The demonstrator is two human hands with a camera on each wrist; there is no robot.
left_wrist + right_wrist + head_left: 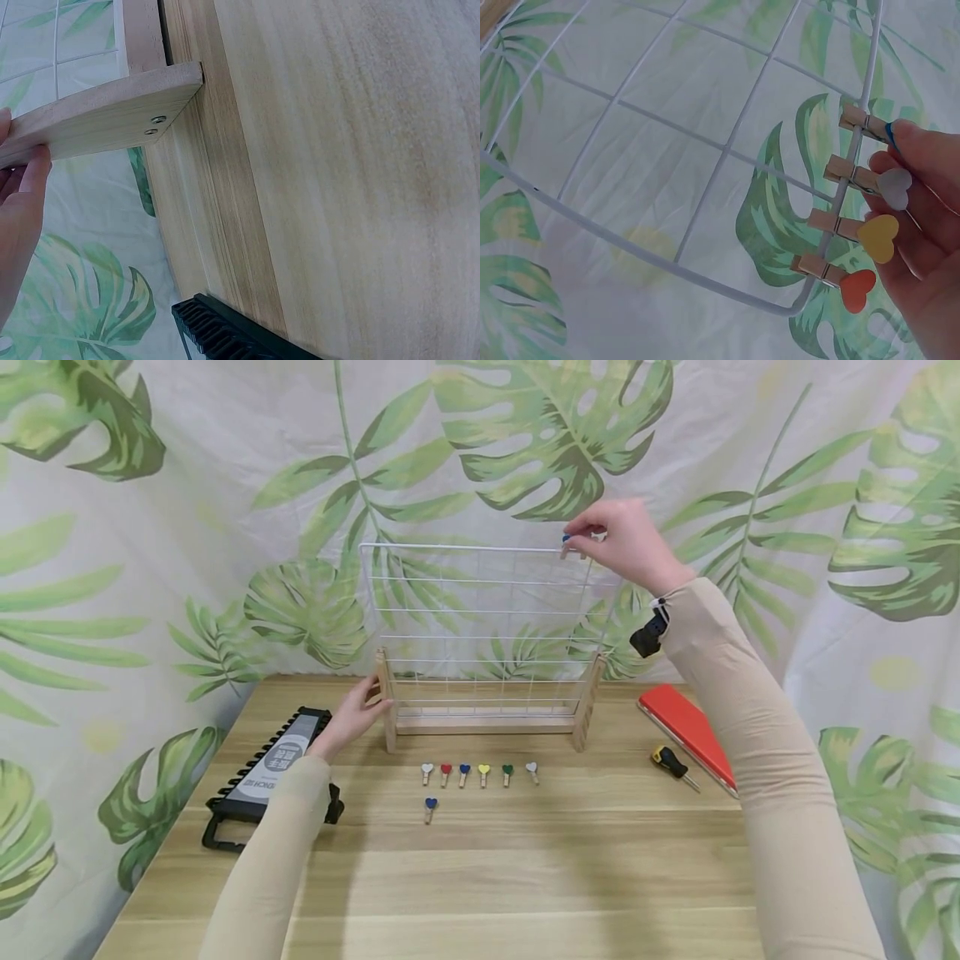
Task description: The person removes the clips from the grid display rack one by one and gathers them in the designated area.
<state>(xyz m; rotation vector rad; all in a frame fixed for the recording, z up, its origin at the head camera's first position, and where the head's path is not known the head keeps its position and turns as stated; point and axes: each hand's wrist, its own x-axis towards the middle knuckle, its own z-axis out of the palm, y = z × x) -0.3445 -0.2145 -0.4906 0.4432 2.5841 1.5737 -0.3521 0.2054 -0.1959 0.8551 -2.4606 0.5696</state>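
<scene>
A white wire grid [465, 548] stands upright in a wooden base [483, 725]. My right hand [626, 543] is at the grid's top right, pinching a clothespin with a blue heart [889, 135] whose jaws sit over the top wire. Beside it on that wire, in the right wrist view, are clothespins with a white heart [895, 188], a yellow heart [878, 238] and a red heart [857, 290]. At the base's left end, my left hand [352, 718] holds the wooden side post [105, 112] between thumb and fingers.
Several heart clothespins lie in a row before the base, among them a green one [507, 771]; a blue one [430, 805] lies nearer. A grey-and-black case [262, 777] is at left. At right are a red flat case [686, 727] and a screwdriver [670, 763].
</scene>
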